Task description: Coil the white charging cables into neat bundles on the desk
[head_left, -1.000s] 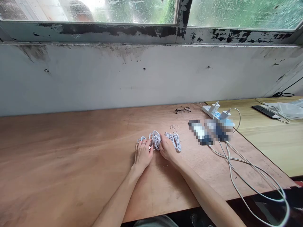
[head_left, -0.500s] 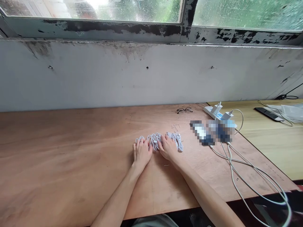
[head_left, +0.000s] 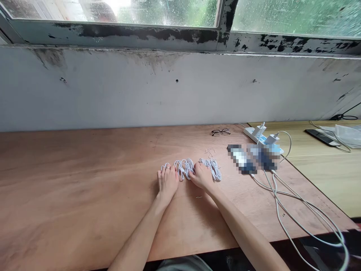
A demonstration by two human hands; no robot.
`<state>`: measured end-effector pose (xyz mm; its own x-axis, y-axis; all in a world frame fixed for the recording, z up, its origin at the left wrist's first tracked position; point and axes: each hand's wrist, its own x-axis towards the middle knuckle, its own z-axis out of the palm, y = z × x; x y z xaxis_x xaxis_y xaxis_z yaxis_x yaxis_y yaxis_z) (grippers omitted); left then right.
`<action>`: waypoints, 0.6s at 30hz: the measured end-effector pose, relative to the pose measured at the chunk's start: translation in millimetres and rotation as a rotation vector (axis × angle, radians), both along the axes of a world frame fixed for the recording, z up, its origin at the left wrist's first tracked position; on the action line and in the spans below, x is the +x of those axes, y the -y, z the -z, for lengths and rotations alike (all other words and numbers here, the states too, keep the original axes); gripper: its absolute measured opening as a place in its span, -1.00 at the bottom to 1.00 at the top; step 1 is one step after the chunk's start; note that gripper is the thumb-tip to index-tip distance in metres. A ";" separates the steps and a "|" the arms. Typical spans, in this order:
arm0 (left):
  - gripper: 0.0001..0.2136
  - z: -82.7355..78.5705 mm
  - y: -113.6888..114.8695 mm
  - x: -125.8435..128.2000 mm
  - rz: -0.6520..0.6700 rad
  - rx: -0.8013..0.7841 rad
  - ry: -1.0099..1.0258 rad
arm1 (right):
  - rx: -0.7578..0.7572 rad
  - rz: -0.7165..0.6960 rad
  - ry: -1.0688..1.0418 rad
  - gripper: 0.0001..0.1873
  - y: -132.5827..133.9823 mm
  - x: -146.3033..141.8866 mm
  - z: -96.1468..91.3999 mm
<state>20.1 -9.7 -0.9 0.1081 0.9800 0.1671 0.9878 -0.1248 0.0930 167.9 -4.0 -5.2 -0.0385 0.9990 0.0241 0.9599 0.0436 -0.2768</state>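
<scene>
Several loops of thin white cable lie in a row on a plywood table [head_left: 84, 195]. My left hand [head_left: 167, 183] rests with its fingertips on the middle white cable coil [head_left: 184, 168] and a small loop [head_left: 166, 166] at its left end. My right hand [head_left: 200, 176] lies just to the right, with its fingers on the middle coil and next to the right white cable coil [head_left: 212, 168]. Neither hand visibly lifts the cable, and my fingers hide parts of the coils.
Glasses [head_left: 220, 132] lie behind the coils. To the right are a power strip [head_left: 252, 134] with white chargers, two pixelated blurred objects [head_left: 254, 158], and long white cables [head_left: 296, 199] running over the table edge. A phone [head_left: 321, 137] lies on a paler table.
The middle coil sits lower and flatter under my fingers. My left hand has shifted slightly left, and the whole view has moved a little.
</scene>
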 end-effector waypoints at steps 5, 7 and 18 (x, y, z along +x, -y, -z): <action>-0.66 -2.5 0.8 2.8 -0.010 0.033 0.038 | -0.005 0.021 -0.054 -0.83 -2.3 -2.8 5.7; -0.63 -3.3 1.3 4.6 0.009 0.046 0.085 | 0.015 0.012 -0.108 -0.87 -2.7 -2.5 7.4; -0.73 -2.5 -1.2 4.1 0.069 0.029 0.120 | 0.054 0.000 -0.554 -0.80 -4.8 11.0 11.5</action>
